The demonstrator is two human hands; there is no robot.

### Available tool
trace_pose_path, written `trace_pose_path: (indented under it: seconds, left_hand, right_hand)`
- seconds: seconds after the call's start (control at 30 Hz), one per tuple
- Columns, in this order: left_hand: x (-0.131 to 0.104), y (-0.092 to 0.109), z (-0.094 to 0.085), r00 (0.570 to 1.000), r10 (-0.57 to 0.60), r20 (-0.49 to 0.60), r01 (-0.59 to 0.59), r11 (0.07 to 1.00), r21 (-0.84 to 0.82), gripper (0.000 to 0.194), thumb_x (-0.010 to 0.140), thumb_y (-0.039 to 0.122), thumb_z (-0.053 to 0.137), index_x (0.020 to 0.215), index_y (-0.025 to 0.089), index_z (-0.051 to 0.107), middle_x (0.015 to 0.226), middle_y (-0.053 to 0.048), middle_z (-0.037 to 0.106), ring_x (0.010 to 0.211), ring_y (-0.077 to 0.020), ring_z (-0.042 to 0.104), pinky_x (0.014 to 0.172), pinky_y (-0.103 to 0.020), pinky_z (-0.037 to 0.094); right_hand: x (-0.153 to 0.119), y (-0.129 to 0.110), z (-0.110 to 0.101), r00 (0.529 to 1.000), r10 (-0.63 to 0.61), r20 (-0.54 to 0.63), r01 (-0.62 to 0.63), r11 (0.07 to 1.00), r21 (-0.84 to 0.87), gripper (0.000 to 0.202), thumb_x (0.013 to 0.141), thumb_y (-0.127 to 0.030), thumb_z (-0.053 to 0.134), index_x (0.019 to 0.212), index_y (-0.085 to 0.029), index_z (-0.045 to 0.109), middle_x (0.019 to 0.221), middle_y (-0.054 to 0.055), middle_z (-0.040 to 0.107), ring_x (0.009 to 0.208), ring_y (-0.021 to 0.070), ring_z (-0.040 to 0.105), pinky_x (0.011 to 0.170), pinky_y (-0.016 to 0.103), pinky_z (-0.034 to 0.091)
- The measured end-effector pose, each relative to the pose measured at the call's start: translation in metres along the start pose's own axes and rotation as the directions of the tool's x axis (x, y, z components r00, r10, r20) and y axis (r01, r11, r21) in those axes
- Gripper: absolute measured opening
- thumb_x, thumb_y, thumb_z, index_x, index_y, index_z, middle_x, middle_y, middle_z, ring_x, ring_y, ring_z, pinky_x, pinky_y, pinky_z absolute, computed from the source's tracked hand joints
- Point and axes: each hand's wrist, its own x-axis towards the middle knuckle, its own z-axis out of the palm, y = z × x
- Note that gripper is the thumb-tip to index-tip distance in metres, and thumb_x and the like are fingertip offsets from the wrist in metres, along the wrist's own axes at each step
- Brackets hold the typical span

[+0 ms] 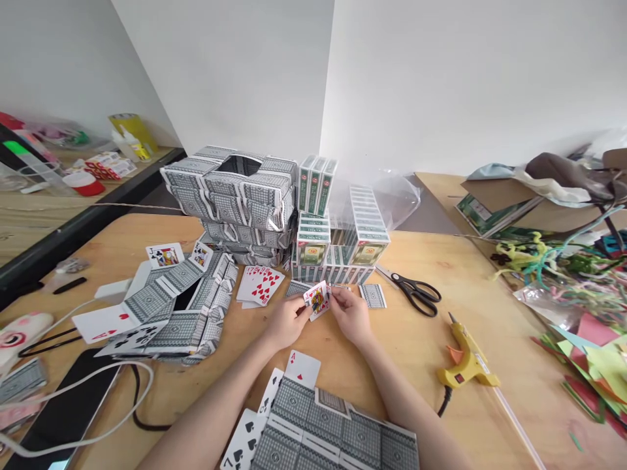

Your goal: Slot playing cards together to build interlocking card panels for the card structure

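Near the middle of the wooden table, my left hand [288, 320] and my right hand [353, 317] hold a jack playing card [317, 299] between them, face up toward the camera. The fingers of both hands are pinched at its edges. Just left of my left hand lies a fan of red heart cards [261, 284]. A face-down card [373, 296] rests right of my right hand. Between my forearms, an ace [302, 369] sticks out from a panel of joined grey-backed cards [333, 427] at the near edge.
Stacked card-covered boxes [232, 196] stand behind, beside packed card decks [337, 254]. Black scissors [416, 292] and a yellow glue gun [467, 365] lie right. A card-covered piece [196, 320], white cable [142, 391] and black tablet [63, 411] are left. Coloured scraps [592, 352] lie far right.
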Motion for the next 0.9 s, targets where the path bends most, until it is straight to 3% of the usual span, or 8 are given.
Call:
trace_pose_path:
  seconds: [0.37,0.5,0.6,0.7,0.9]
  left_hand:
    - [-0.001,0.003,0.001,0.995,0.091,0.034,-0.093,0.993,0.077,0.02,0.08,0.019,0.041,0.065,0.015,0.054,0.072,-0.004,0.058,0.067,-0.0128,0.052,0.059,-0.022,0.038]
    - [-0.002,0.005,0.0,0.992,0.121,0.038,-0.123,0.99,0.065,0.018,0.08,0.018,0.041,0.071,0.015,0.056,0.076,-0.006,0.059,0.069,-0.0136,0.053,0.061,-0.023,0.038]
    - [-0.002,0.003,0.0,0.993,0.114,0.032,-0.116,0.991,0.071,0.018,0.081,0.018,0.04,0.074,0.015,0.056,0.077,-0.006,0.059,0.07,-0.0141,0.053,0.062,-0.024,0.039]
    - [-0.002,0.0,0.0,0.994,0.111,0.017,-0.112,0.992,0.062,0.017,0.081,0.018,0.04,0.076,0.015,0.057,0.081,-0.007,0.06,0.074,-0.0147,0.054,0.065,-0.024,0.04]
    - [-0.003,-0.001,0.001,0.993,0.116,0.009,-0.117,0.985,0.124,0.016,0.079,0.015,0.041,0.07,0.015,0.055,0.076,-0.006,0.059,0.07,-0.0145,0.053,0.061,-0.024,0.038]
  right_hand:
    - [-0.002,-0.011,0.001,0.994,-0.043,-0.104,0.025,0.984,-0.174,0.021,0.077,-0.03,0.046,0.078,-0.017,0.063,0.062,0.002,0.065,0.053,0.0136,0.058,0.049,0.021,0.046]
    - [-0.003,-0.011,0.002,0.984,-0.077,-0.161,0.034,0.967,-0.252,0.02,0.077,-0.03,0.047,0.075,-0.017,0.062,0.061,0.002,0.064,0.053,0.0133,0.057,0.052,0.022,0.045]
    - [-0.002,-0.011,0.0,0.991,-0.059,-0.117,0.038,0.984,-0.174,0.021,0.078,-0.031,0.047,0.079,-0.017,0.062,0.065,0.003,0.065,0.056,0.0138,0.059,0.054,0.022,0.046]
    - [0.001,-0.008,-0.002,0.998,-0.044,-0.051,0.04,0.995,-0.09,0.027,0.078,-0.03,0.046,0.095,-0.017,0.061,0.078,0.005,0.067,0.062,0.0146,0.061,0.057,0.023,0.049]
    - [0.0,-0.006,-0.004,0.997,-0.073,-0.031,0.066,0.982,-0.179,0.027,0.079,-0.026,0.043,0.095,-0.018,0.064,0.082,0.005,0.068,0.062,0.0158,0.061,0.058,0.026,0.049]
